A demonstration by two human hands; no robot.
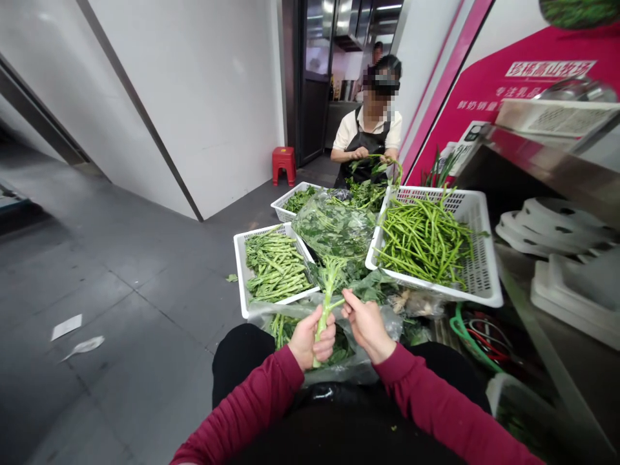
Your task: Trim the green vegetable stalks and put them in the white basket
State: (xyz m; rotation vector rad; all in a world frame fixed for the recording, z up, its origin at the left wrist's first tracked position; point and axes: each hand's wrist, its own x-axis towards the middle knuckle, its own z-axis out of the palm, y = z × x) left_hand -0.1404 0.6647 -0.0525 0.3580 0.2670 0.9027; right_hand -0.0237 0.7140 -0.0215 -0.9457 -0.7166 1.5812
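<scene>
My left hand [312, 339] is wrapped round the thick stem of a broccolini stalk [330, 278], its budded top pointing up and away. To the right of it, the fingertips of my right hand [364, 320] pinch a thin side stem [338, 303] that branches off the stalk. Beneath both hands lies an opened clear plastic bag [387, 326] with green stalks and leaves in it. Just beyond my left hand, a white basket [238, 274] holds trimmed green stalks. Loose dark leaves [371, 284] lie beyond my right hand.
A white basket [490, 258] of long green stems stands at right, beside a bulging bag of leafy greens [339, 226]. Opposite sits a co-worker [368, 139] handling greens near another basket [281, 210]. A red stool [283, 165] stands behind; metal shelving [537, 158] borders the right.
</scene>
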